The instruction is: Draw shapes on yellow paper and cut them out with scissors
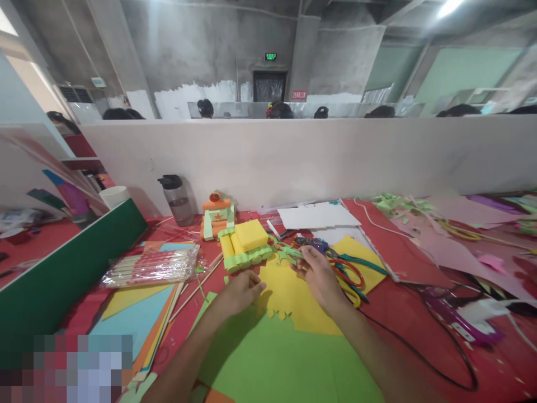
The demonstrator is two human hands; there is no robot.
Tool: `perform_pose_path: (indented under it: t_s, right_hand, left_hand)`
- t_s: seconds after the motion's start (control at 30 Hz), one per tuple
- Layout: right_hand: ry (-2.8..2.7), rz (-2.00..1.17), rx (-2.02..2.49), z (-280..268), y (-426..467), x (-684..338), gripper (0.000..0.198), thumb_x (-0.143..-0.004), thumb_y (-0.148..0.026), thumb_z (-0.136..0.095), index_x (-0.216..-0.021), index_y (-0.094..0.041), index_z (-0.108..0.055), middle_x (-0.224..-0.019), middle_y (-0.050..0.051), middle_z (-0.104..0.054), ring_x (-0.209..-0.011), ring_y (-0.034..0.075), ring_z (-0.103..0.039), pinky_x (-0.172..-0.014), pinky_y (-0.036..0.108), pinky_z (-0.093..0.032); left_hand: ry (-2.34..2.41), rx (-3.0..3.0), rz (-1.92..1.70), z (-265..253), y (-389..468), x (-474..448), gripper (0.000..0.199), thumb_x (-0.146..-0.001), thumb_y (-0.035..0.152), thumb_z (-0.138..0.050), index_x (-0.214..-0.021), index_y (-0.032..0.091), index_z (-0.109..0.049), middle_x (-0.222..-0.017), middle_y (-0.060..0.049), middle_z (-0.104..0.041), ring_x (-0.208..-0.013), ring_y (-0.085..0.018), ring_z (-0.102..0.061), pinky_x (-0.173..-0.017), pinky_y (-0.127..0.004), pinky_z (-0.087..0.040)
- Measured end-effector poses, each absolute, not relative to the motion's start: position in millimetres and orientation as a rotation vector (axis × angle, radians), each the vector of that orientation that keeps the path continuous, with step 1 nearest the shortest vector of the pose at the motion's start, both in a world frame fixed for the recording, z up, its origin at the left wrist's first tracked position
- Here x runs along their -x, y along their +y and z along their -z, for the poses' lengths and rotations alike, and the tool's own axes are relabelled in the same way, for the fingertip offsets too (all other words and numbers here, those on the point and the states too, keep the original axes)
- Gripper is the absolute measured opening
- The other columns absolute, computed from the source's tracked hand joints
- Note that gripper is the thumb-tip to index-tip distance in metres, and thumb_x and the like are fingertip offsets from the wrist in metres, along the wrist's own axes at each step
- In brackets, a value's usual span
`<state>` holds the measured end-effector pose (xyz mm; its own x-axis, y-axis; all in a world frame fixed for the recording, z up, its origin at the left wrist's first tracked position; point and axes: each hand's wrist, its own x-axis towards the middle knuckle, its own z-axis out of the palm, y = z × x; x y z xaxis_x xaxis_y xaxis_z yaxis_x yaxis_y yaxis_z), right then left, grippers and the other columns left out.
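My right hand (319,274) is closed, with thumb and fingers pinched on a cut-out piece of green paper (289,253). My left hand (241,292) rests at the left edge of the yellow paper (277,288), its fingers curled together; whatever is in them is hidden. That yellow paper has a jagged front edge and lies on a large green sheet (277,358). Just beyond my left hand sits a paper model (247,246) of yellow rolls with green strips and a yellow block on top. Behind it stands an orange paper model (217,217) with a star.
Scissors (352,274) with red, yellow and teal handles lie right of my right hand. A bag of sticks (153,266), coloured sheets (134,308) and a green board (75,252) are at left. A bottle (177,198) stands by the white partition (293,159). A purple glue gun (461,319) lies at right.
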<state>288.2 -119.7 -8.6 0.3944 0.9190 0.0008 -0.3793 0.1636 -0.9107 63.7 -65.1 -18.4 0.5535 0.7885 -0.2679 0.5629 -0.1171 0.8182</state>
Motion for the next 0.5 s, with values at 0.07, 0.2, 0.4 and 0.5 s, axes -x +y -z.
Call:
perform_pose_path:
  t_s: [0.07, 0.2, 0.4, 0.5]
  right_hand:
    - [-0.56, -1.13, 0.961, 14.7, -116.0, -285.2, 0.037, -0.066, -0.047, -0.087, -0.077, -0.023, -0.06, -0.066, -0.006, -0.056, -0.063, 0.013, -0.055, -0.077, 0.034, -0.056]
    - [-0.504, -1.193, 0.959, 19.6, -113.8, -279.8, 0.035, -0.063, -0.042, -0.089, -0.079, -0.023, -0.064, -0.066, -0.006, -0.057, -0.066, 0.013, -0.057, -0.085, 0.038, -0.057]
    - [-0.455, -1.207, 0.946, 19.7, -112.9, -280.3, 0.036, -0.062, -0.043, -0.09, -0.075, -0.023, -0.063, -0.063, -0.007, -0.057, -0.064, 0.012, -0.056, -0.089, 0.041, -0.056]
    - [-0.449, -1.211, 0.941, 20.4, -112.9, -281.4, 0.036, -0.062, -0.043, -0.09, -0.075, -0.023, -0.064, -0.063, -0.007, -0.057, -0.064, 0.011, -0.055, -0.09, 0.041, -0.056]
  left_hand:
    - [1.06, -1.742, -0.287, 21.7, -61.8, -65.2, 0.045, -0.086, 0.059, -0.055, -0.101, 0.016, -0.059, -0.091, -0.006, -0.063, -0.078, -0.018, -0.059, -0.066, -0.029, -0.045]
    - [1.073, -1.737, -0.333, 24.1, -59.9, -66.9, 0.048, -0.086, 0.061, -0.055, -0.104, 0.016, -0.058, -0.095, -0.006, -0.062, -0.082, -0.018, -0.058, -0.067, -0.029, -0.046]
    - [1.053, -1.669, -0.327, 28.2, -61.0, -69.6, 0.048, -0.084, 0.058, -0.06, -0.105, 0.014, -0.058, -0.1, -0.008, -0.063, -0.084, -0.019, -0.059, -0.069, -0.03, -0.048]
    - [1.038, -1.723, -0.332, 30.0, -63.3, -70.3, 0.047, -0.085, 0.059, -0.057, -0.104, 0.016, -0.06, -0.097, -0.008, -0.064, -0.084, -0.02, -0.06, -0.07, -0.031, -0.048]
